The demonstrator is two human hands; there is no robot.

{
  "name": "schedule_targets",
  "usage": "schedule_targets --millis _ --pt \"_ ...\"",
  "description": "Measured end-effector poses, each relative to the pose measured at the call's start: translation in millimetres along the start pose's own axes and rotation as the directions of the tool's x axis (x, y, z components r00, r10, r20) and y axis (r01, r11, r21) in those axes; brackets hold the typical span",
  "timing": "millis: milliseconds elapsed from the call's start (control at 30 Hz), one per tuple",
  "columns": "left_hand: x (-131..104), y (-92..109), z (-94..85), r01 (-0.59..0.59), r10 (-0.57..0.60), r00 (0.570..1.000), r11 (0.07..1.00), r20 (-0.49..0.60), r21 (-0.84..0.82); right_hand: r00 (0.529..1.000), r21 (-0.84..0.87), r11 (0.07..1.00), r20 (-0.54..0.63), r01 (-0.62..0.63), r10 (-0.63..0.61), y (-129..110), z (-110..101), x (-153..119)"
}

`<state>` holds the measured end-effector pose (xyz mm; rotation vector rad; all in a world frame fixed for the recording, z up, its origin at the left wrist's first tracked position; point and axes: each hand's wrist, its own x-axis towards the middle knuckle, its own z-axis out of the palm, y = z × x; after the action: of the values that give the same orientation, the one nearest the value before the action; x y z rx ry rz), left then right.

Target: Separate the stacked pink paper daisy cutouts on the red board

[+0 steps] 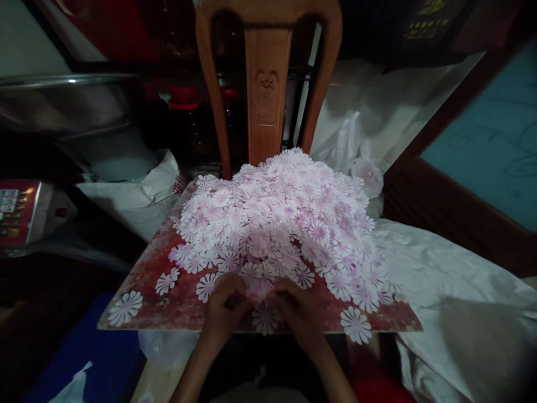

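A big heap of flat white flower cutouts (285,207) with pinkish-purple centres covers most of a worn red board (180,308). Close to the board's front edge, my left hand (226,305) and my right hand (296,310) face each other with fingertips pinched. Between them is a pale pink flower cutout (259,287), its edges partly hidden by my fingers. Just below it, a single flower cutout (265,319) lies at the board's edge. More loose ones rest apart from the heap, such as a flower cutout (126,308) at the left corner and another flower cutout (356,324) overhanging the front edge at the right.
Behind the heap rises a carved wooden chair back (268,84). A white sack (138,196) stands left of the board, and a large white cloth or sack (453,274) spreads along the right. White plastic bags (364,173) sit at the back right. Red-lidded jars (184,101) stand behind.
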<state>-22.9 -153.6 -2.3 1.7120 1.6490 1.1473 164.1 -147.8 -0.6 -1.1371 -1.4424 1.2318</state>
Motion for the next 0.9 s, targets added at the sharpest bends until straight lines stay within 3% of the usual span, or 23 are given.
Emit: schedule_targets --millis 133,267,400,467,633,733,900 --pt "-1.0 -1.1 -2.1 0.12 -0.121 0.993 0.981 0.004 -0.151 0.998 0.168 0.986 -0.052 -0.013 0.021 4.5 -10.4 3.5" --pt "1.4 4.0 -2.7 0.212 -0.222 0.974 0.961 -0.039 -0.178 0.984 0.121 0.99 0.152 0.073 -0.091 -4.1 -16.1 5.0" --pt "5.0 10.6 0.3 0.179 -0.183 0.982 0.98 -0.048 -0.087 0.923 -0.046 0.979 0.346 0.199 -0.171 -13.8 -14.5 2.6" --pt "5.6 12.4 0.8 0.16 -0.162 0.987 0.984 -0.019 -0.078 0.939 -0.08 0.976 0.3 0.2 -0.168 -15.3 -11.6 1.8" --pt "2.7 12.4 0.6 0.089 -0.09 0.996 0.994 -0.013 -0.065 0.993 -0.041 0.994 0.059 0.1 -0.097 -15.3 -3.8 2.4" --pt "-1.5 9.7 2.4 0.056 -0.058 0.998 0.995 -0.03 -0.082 0.998 -0.049 0.998 0.061 0.025 -0.022 -15.7 -2.3 3.1" --pt "-5.9 8.5 4.1 0.157 -0.158 0.987 0.983 0.001 -0.099 0.99 -0.138 0.988 0.126 0.073 -0.055 -14.5 -4.5 2.3"
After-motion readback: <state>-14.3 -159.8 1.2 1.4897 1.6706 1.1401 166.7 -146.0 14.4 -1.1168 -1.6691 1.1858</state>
